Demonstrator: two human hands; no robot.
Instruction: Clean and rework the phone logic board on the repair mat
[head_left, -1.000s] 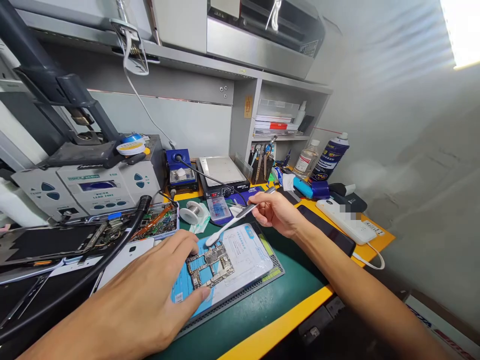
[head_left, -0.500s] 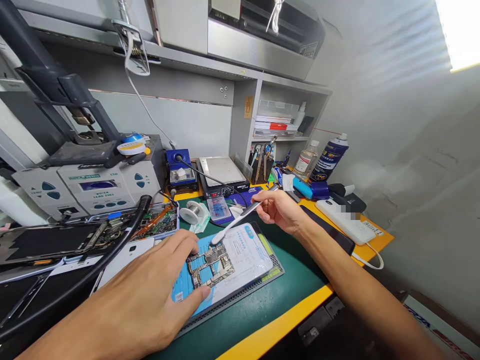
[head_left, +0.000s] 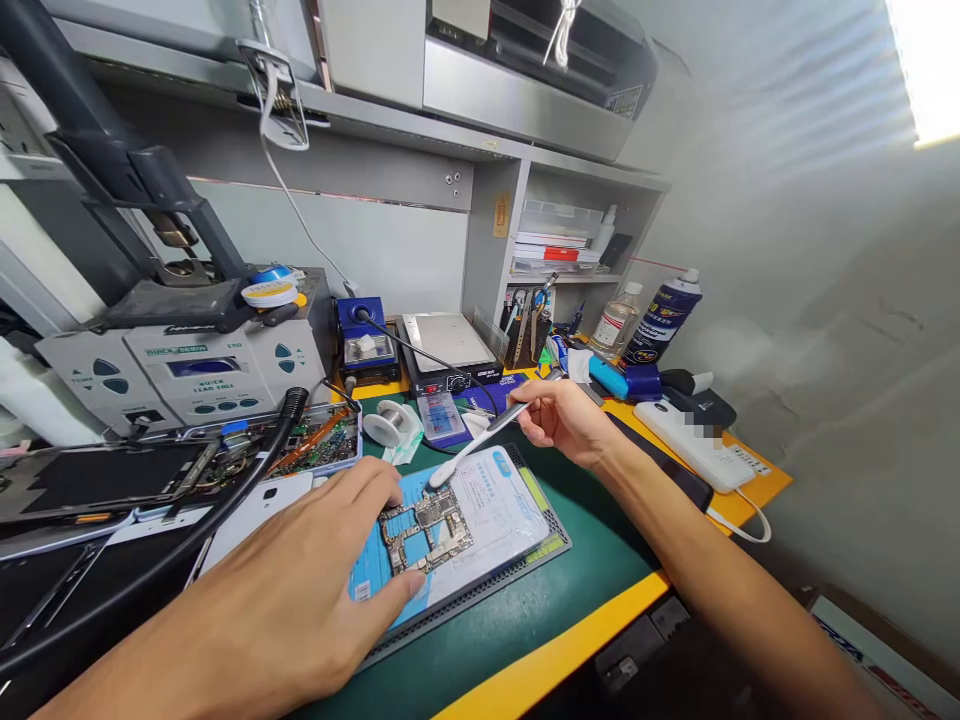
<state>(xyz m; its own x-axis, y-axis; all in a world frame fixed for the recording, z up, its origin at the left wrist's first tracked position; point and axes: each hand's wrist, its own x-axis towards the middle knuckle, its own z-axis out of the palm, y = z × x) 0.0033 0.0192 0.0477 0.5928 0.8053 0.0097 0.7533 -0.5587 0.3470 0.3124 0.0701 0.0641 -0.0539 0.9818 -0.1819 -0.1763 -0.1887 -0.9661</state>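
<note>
A small circuit board (head_left: 433, 513) lies on a blue and white package (head_left: 502, 500), which rests on a dark perforated mat. My left hand (head_left: 322, 570) is at the board's left side, thumb on its lower edge and fingers at its upper left corner. Between the thumb and fingers of my right hand (head_left: 562, 415) is the dark handle of a white-headed brush (head_left: 469, 452). The brush's tip touches the top edge of the board.
Opened devices (head_left: 319, 440) and a black hose (head_left: 262, 480) lie at the left. A solder spool (head_left: 386, 424) and a hot plate (head_left: 446, 340) stand behind the package. Bottles (head_left: 616, 320) and a white power bank (head_left: 694, 445) are at the right.
The whole view has shifted slightly, so things appear a little further right. Both hands keep their hold, and the brush tip remains at the board's top edge.
</note>
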